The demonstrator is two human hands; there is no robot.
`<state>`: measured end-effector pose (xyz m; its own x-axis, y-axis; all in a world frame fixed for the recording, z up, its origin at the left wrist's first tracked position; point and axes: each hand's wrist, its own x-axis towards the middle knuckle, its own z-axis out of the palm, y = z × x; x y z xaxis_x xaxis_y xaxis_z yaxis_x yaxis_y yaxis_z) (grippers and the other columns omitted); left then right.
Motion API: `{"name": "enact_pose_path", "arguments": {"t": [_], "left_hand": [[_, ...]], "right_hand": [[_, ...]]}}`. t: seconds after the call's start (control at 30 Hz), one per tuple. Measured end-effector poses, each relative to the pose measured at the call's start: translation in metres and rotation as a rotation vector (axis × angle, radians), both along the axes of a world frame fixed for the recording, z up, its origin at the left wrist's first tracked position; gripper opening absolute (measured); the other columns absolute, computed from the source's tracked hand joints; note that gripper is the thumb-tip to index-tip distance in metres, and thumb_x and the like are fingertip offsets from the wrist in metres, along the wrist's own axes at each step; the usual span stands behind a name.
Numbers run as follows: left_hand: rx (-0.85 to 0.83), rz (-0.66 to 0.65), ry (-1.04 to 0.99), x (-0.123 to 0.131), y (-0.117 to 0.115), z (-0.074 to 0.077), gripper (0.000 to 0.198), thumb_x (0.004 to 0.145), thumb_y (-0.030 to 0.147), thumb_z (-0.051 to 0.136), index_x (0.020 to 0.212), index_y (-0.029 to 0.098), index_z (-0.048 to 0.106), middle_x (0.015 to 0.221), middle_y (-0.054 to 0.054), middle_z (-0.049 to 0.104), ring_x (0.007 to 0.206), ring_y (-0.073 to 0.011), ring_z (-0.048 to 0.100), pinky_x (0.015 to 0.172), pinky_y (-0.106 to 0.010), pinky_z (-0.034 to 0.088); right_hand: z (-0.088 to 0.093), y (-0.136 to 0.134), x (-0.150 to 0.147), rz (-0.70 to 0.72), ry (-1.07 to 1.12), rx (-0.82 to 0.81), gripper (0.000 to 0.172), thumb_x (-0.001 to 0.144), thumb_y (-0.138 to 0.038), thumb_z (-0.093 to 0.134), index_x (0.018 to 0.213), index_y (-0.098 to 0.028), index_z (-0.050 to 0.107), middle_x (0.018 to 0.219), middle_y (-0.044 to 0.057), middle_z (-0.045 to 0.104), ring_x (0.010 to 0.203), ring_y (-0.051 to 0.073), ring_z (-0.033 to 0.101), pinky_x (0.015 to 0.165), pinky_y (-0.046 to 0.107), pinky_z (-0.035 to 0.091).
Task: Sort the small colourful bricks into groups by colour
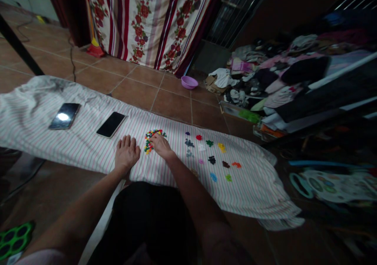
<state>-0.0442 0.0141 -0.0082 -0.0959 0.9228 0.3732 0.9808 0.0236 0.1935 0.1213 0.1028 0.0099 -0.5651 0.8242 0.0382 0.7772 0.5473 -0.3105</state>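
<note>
My left hand (126,151) lies flat on the striped cloth (173,127), fingers stretched out, with nothing in it. Over a mixed pile of small coloured pieces (148,147) is my right hand (160,144), its fingers pinched together among them; whatever is between the fingertips is hidden. To the right, pieces lie sorted in little heaps by colour, among them red (199,137), dark green (209,143), yellow (221,147), black (211,160), orange (236,164), light blue (213,177) and lime green (228,177). The pieces are too small for me to tell their kind.
Two phones, one with a bright reflection (65,116) and one dark (111,124), rest on the cloth at left. Beyond the cloth, a purple basin (189,82) stands on the tiled floor. Piled clothes (265,72) fill the right side. A flowered curtain (147,21) hangs behind.
</note>
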Motion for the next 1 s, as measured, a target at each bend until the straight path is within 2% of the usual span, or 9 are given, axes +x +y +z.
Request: {"name": "enact_pose_path", "arguments": {"t": [0.27,0.47,0.6,0.7,0.83,1.0], "left_hand": [[-0.012,-0.002,-0.005,0.0,0.0,0.001,0.046,0.091,0.033,0.037,0.126,0.01,0.055,0.139,-0.022,0.052,0.135,-0.0347,0.043,0.109,-0.051,0.03],[-0.022,-0.003,-0.009,-0.001,-0.002,0.002,0.046,0.09,0.034,0.037,0.126,0.011,0.055,0.14,-0.022,0.051,0.135,-0.0347,0.042,0.109,-0.051,0.03],[-0.024,-0.016,-0.02,-0.001,-0.003,0.003,0.046,0.09,0.034,0.036,0.125,0.011,0.055,0.14,-0.022,0.05,0.135,-0.0346,0.041,0.11,-0.05,0.029],[-0.024,-0.012,-0.013,-0.001,-0.003,0.003,0.046,0.09,0.034,0.035,0.124,0.011,0.054,0.139,-0.021,0.051,0.134,-0.0341,0.041,0.109,-0.05,0.029],[-0.017,-0.013,-0.009,0.0,-0.004,0.004,0.045,0.091,0.035,0.033,0.122,0.011,0.055,0.137,-0.021,0.052,0.133,-0.034,0.042,0.109,-0.049,0.03],[-0.012,-0.016,0.005,0.001,-0.006,0.008,0.043,0.091,0.035,0.031,0.119,0.013,0.055,0.135,-0.02,0.053,0.132,-0.0337,0.043,0.109,-0.049,0.03]], "right_hand": [[-0.001,-0.008,0.005,-0.129,0.24,0.005,0.014,0.09,-0.017,0.052,0.096,-0.02,0.063,0.096,0.003,0.062,0.092,0.015,0.057,0.086,0.026,0.044],[-0.004,-0.019,0.008,-0.274,0.373,0.018,0.019,0.087,-0.013,0.05,0.099,-0.023,0.061,0.1,0.001,0.063,0.09,0.014,0.058,0.085,0.026,0.046],[-0.003,-0.031,0.022,-0.388,0.384,0.021,0.023,0.086,-0.013,0.049,0.102,-0.023,0.063,0.101,0.003,0.063,0.09,0.015,0.059,0.086,0.026,0.047],[-0.002,-0.041,0.047,-0.452,0.428,0.055,0.024,0.087,-0.016,0.048,0.102,-0.021,0.066,0.099,0.005,0.063,0.088,0.015,0.06,0.085,0.026,0.048],[-0.002,-0.056,0.099,-0.532,0.545,0.15,0.025,0.086,-0.022,0.047,0.099,-0.018,0.068,0.092,0.007,0.066,0.084,0.017,0.062,0.078,0.028,0.051],[-0.002,-0.085,0.178,-0.774,0.576,0.272,0.033,0.085,-0.034,0.044,0.097,-0.018,0.071,0.097,0.009,0.07,0.087,0.019,0.064,0.081,0.032,0.051]]}}
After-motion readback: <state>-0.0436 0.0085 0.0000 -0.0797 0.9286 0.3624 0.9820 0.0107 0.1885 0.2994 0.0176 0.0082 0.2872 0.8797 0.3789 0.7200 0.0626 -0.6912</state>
